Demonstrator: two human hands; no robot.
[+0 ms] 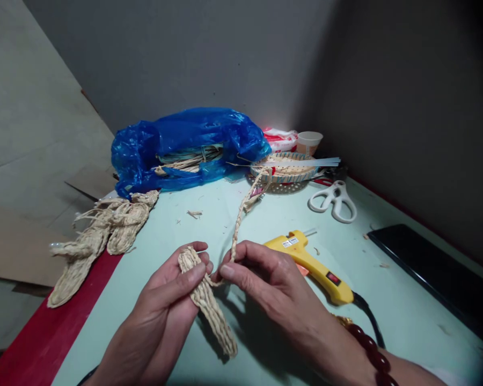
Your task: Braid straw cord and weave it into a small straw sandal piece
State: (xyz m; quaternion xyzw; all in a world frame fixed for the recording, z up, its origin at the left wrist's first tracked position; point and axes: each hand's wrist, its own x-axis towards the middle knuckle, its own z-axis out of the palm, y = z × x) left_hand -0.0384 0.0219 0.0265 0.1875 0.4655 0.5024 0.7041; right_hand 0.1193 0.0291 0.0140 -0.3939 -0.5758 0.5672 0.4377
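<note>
My left hand [171, 300] grips a flat, narrow piece of coiled straw braid [211, 308], thumb on top and fingers beneath. The piece slants toward me, its far end rounded. From it a loose length of straw braid [238, 225] runs to my right hand [261, 273], which pinches it between thumb and forefinger. Beyond that pinch the braid stretches up and away to a woven basket [293, 174]. Just past my right hand lies a yellow glue gun [312, 262] with a glue stick in its back. Part of the glue gun is hidden behind that hand.
A blue plastic bag [193, 126] of straw stands at the back. Finished-looking braided straw pieces [126, 222] lie on the left edge. White-handled scissors [334, 201], a paper cup [309, 142] and a black phone-like slab [430, 279] are on the right. The gun's cord [370, 316] trails by my wrist.
</note>
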